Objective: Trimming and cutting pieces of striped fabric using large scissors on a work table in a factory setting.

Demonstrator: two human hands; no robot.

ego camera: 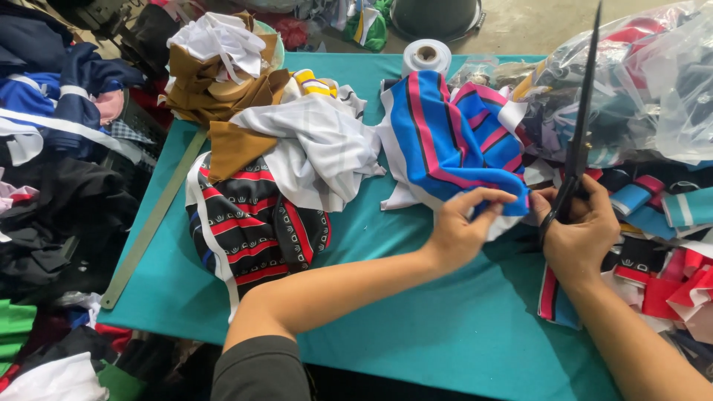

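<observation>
On the teal table, the left hand is pinching striped cloth while the right hand is clutching scissors; blades this near the fingers risk nicking them.

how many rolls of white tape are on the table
1: a white tape roll at the table's far edge, just behind the blue and pink striped fabric. Others may be hidden under the fabric piles.
</observation>
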